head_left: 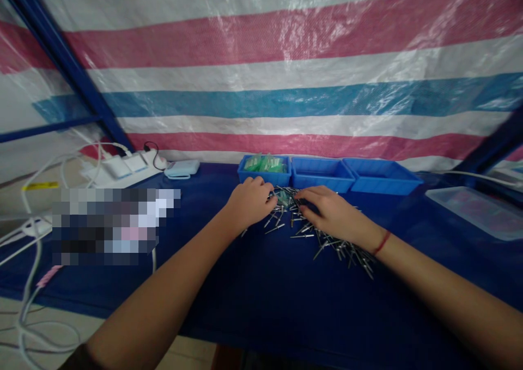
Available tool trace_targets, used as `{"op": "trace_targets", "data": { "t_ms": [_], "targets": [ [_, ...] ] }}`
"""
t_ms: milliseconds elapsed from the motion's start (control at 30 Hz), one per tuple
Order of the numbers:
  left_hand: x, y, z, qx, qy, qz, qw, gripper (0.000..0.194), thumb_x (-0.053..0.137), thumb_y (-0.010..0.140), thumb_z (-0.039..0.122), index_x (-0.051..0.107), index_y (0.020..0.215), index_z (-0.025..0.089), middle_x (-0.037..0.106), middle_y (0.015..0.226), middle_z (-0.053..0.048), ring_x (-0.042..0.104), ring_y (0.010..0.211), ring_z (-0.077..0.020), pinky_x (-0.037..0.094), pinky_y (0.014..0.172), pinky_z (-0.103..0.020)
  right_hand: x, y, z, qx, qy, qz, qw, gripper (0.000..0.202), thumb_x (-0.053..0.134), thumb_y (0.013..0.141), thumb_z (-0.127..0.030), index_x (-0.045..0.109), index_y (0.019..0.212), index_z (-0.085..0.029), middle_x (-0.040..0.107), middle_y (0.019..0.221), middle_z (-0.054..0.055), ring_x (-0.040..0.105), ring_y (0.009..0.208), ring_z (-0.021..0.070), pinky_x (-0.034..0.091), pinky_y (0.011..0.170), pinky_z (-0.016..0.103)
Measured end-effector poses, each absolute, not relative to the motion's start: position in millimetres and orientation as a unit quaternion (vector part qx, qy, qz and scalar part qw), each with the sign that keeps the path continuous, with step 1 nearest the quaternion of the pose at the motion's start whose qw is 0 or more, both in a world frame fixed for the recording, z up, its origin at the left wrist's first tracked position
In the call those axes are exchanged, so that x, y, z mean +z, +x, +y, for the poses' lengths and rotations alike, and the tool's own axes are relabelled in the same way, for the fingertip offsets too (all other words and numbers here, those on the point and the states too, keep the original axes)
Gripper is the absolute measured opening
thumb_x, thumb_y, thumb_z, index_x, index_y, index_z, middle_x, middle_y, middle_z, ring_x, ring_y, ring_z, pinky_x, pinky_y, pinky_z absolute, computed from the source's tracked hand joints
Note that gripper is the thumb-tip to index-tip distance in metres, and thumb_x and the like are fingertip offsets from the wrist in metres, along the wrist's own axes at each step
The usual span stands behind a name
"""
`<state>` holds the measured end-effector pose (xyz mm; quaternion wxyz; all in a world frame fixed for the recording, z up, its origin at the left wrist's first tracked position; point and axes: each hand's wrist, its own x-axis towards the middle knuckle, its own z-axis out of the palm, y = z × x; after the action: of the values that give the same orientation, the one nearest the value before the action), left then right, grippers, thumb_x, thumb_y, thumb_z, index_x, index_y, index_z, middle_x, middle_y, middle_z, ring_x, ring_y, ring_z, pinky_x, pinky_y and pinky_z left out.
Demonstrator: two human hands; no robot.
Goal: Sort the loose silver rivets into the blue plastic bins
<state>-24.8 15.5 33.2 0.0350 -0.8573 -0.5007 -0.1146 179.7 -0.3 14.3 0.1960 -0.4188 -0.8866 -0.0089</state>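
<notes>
Seemingly light, stiff blind rivets [321,250] are best pinched mid-shank. Fingers are curled on left hand [253,201], parted on right hand [329,211]; holds cannot be told.

Watching remotely, I had a single view, from the head-worn camera. It faced forward and down over the table [261,299], close enough that the left hand [251,199] and right hand [329,209], reaching in from the near side, sat around mid-view. I saw past the far edge to the striped sheet [265,43], and below the near edge to some floor [190,353] at left.
</notes>
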Motion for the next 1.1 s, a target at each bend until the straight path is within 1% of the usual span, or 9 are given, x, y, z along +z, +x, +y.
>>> {"op": "trace_targets", "data": {
  "t_ms": [167, 300, 400, 500, 633, 767, 900, 1000, 1100],
  "targets": [
    [16.5, -19.5, 18.9, -0.110, -0.847, -0.520, 0.010, 0.048, 0.041, 0.086, 0.053, 0.063, 0.110, 0.017, 0.059, 0.110, -0.012, 0.052, 0.102, -0.0291, 0.043, 0.085, -0.041, 12.5, 176.2, -1.4, -0.016, -0.413, -0.890, 0.193, 0.025, 0.045, 0.087, -0.024, 0.062, 0.104, -0.015, 0.064, 0.098, 0.010, 0.056, 0.098, 0.0237, 0.044, 0.089, 0.042],
    [9.1, -12.2, 20.3, -0.128, -0.821, -0.557, -0.012, 0.051, 0.036, 0.087, 0.055, 0.059, 0.115, 0.019, 0.055, 0.115, -0.012, 0.049, 0.106, -0.0301, 0.042, 0.086, -0.043, 11.3, 175.5, -1.2, -0.013, -0.408, -0.891, 0.197, 0.027, 0.045, 0.087, -0.027, 0.063, 0.105, -0.016, 0.065, 0.098, 0.011, 0.057, 0.098, 0.0242, 0.045, 0.087, 0.043],
    [6.1, -7.4, 21.6, -0.143, -0.802, -0.580, -0.031, 0.051, 0.036, 0.086, 0.055, 0.059, 0.113, 0.019, 0.053, 0.117, -0.012, 0.048, 0.107, -0.0321, 0.040, 0.086, -0.047, 10.4, 175.6, -0.7, -0.012, -0.409, -0.892, 0.193, 0.027, 0.045, 0.088, -0.029, 0.063, 0.105, -0.017, 0.065, 0.098, 0.010, 0.057, 0.098, 0.0241, 0.045, 0.087, 0.044],
    [4.2, -4.5, 23.7, -0.155, -0.790, -0.591, -0.049, 0.051, 0.041, 0.083, 0.055, 0.059, 0.112, 0.018, 0.052, 0.116, -0.013, 0.045, 0.108, -0.0342, 0.039, 0.087, -0.050, 9.8, 174.9, -0.6, -0.008, -0.407, -0.893, 0.193, 0.026, 0.045, 0.088, -0.029, 0.063, 0.103, -0.018, 0.064, 0.097, 0.010, 0.057, 0.096, 0.0237, 0.045, 0.086, 0.043],
    [3.2, -3.4, 26.0, -0.169, -0.777, -0.602, -0.078, 0.048, 0.051, 0.076, 0.056, 0.060, 0.106, 0.019, 0.051, 0.114, -0.013, 0.042, 0.111, -0.0348, 0.039, 0.086, -0.049, 10.4, 173.0, -2.3, 0.003, -0.414, -0.888, 0.199, 0.025, 0.046, 0.087, -0.027, 0.063, 0.100, -0.017, 0.064, 0.097, 0.011, 0.058, 0.094, 0.0235, 0.046, 0.085, 0.042],
    [4.7, -2.0, 24.5, -0.186, -0.776, -0.594, -0.099, 0.039, 0.055, 0.075, 0.051, 0.057, 0.099, 0.020, 0.054, 0.111, -0.011, 0.043, 0.110, -0.0352, 0.040, 0.083, -0.050, 12.6, 171.3, -4.3, 0.008, -0.418, -0.886, 0.200, 0.021, 0.047, 0.086, -0.025, 0.062, 0.098, -0.017, 0.063, 0.096, 0.010, 0.058, 0.091, 0.0228, 0.046, 0.084, 0.041],
    [8.6, 1.8, 18.9, -0.212, -0.786, -0.571, -0.104, 0.029, 0.053, 0.079, 0.039, 0.050, 0.101, 0.021, 0.061, 0.101, -0.007, 0.051, 0.104, -0.0313, 0.040, 0.081, -0.048, 12.0, 171.0, -3.8, 0.015, -0.441, -0.871, 0.216, 0.019, 0.047, 0.085, -0.025, 0.059, 0.096, -0.016, 0.064, 0.091, 0.010, 0.060, 0.088, 0.0233, 0.047, 0.081, 0.040],
    [12.3, 5.1, 13.5, -0.239, -0.794, -0.550, -0.101, 0.023, 0.050, 0.083, 0.031, 0.045, 0.104, 0.022, 0.064, 0.096, -0.004, 0.056, 0.098, -0.0261, 0.039, 0.083, -0.046, 8.3, 171.8, -1.7, 0.012, -0.462, -0.851, 0.249, 0.026, 0.047, 0.085, -0.029, 0.055, 0.104, -0.013, 0.063, 0.095, 0.013, 0.060, 0.090, 0.0257, 0.047, 0.080, 0.042],
    [15.2, 7.2, 9.4, -0.293, -0.801, -0.512, -0.101, 0.020, 0.051, 0.083, 0.025, 0.046, 0.101, 0.022, 0.065, 0.091, -0.002, 0.058, 0.095, -0.0236, 0.038, 0.084, -0.045, 6.2, 173.0, 0.6, 0.006, -0.474, -0.820, 0.321, 0.041, 0.052, 0.082, -0.034, 0.049, 0.116, -0.011, 0.061, 0.104, 0.017, 0.058, 0.097, 0.0290, 0.046, 0.083, 0.046]
  ]
}}
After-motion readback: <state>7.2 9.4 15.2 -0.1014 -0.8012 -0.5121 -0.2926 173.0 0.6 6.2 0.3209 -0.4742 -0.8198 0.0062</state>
